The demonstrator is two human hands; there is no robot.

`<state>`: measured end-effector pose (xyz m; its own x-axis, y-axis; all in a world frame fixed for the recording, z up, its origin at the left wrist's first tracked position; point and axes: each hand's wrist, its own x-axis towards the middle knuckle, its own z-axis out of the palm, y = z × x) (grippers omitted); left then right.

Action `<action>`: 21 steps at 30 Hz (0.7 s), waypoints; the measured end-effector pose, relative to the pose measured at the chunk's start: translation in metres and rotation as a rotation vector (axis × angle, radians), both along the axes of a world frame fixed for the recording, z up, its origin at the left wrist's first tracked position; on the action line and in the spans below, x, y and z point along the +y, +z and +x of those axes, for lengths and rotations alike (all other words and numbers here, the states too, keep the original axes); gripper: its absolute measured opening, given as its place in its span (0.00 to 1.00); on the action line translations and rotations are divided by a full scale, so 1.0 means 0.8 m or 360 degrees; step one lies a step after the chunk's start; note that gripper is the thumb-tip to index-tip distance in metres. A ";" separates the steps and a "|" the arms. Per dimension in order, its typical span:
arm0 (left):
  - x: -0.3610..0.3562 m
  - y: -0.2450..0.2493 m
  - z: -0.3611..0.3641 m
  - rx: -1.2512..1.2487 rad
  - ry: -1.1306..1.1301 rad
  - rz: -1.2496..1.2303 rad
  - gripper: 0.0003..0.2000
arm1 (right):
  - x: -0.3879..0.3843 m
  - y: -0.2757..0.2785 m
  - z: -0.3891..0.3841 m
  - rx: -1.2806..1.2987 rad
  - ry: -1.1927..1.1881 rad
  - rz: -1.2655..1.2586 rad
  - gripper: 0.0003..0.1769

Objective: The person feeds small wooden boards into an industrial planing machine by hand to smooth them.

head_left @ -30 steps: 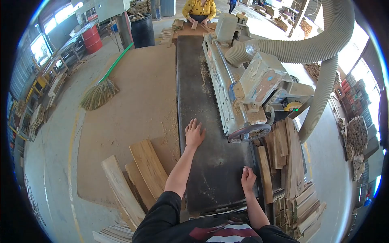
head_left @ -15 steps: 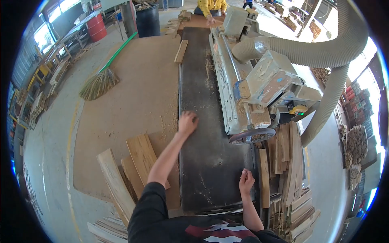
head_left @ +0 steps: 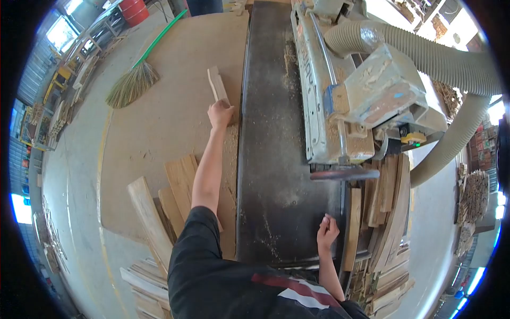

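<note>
Gripping the near end of a short board (head_left: pixel 217 85) with the left hand (head_left: pixel 220 114), out past the left edge of the black worktop (head_left: pixel 271 138). Bent around the wood with the fingers, pinching it at that end, with the far end pointing forward and a little to the left. Seen against a brown sheet (head_left: pixel 149 146); cannot tell whether lifted clear of it or touching it.

Holding the right hand (head_left: pixel 328 234) over the near part of the worktop, close to its right edge. Curled loosely inward at the fingers there, with the palm side hidden; cannot tell whether pressed together.

Dressed in a black shirt (head_left: pixel 228 287) with a red and white print on the front. Flanked on the right by a dusty machine (head_left: pixel 385 85) with a handwheel (head_left: pixel 345 174) at its near end and a thick ribbed hose (head_left: pixel 446 58) curving off to the right. Strewn along the worktop beside the machine with pale shavings (head_left: pixel 289 58). Bordered below the handwheel, on the right, by stacked boards (head_left: pixel 396 186). Bordered near the left forearm by wide boards (head_left: pixel 179 175), and farther off by a green-handled broom (head_left: pixel 132 85) on the brown sheet.
</note>
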<state>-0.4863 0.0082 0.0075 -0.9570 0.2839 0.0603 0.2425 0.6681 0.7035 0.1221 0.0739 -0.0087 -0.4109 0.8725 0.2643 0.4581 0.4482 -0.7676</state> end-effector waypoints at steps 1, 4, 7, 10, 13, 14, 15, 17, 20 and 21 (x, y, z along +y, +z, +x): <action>-0.011 0.012 0.040 -0.0161 0.0044 0.0244 0.17 | 0.001 0.004 0.000 0.0019 -0.0005 -0.0022 0.10; -0.044 0.026 0.198 -0.0201 0.0122 0.0304 0.15 | 0.006 -0.007 0.005 0.0019 0.0037 0.0038 0.10; -0.092 0.007 0.373 0.0342 -0.0071 0.0369 0.19 | 0.002 0.027 -0.005 0.0006 0.0138 -0.0080 0.11; -0.140 -0.007 0.514 0.0159 -0.0490 0.0239 0.29 | 0.000 0.061 0.006 -0.0478 0.0318 -0.0221 0.20; -0.144 0.018 0.629 -0.0066 -0.0569 0.0150 0.36 | -0.030 0.083 0.055 -0.1250 0.0516 -0.0461 0.33; -0.140 0.020 0.655 -0.0090 -0.0575 0.0148 0.36 | -0.037 0.087 0.069 -0.1541 0.0550 -0.0621 0.39; -0.135 0.021 0.676 -0.0041 -0.0600 0.0074 0.38 | -0.043 0.089 0.086 -0.1554 0.0543 -0.0627 0.39; -0.115 0.018 0.702 0.0021 -0.0628 0.0016 0.40 | -0.056 0.088 0.120 -0.1368 0.0406 -0.1677 0.42; -0.076 -0.010 0.721 0.0124 -0.0886 0.0002 0.37 | -0.072 0.052 0.159 -0.0644 0.0194 -0.1970 0.38; -0.061 -0.010 0.723 0.0135 -0.0903 -0.0006 0.37 | -0.076 0.047 0.165 -0.0323 0.0036 -0.2098 0.37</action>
<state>0.0925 -0.0404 -0.0001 -0.6464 0.7521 0.1285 0.6195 0.4190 0.6639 0.2539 0.0129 0.0289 -0.3602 0.4197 -0.8331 0.6173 -0.5624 -0.5502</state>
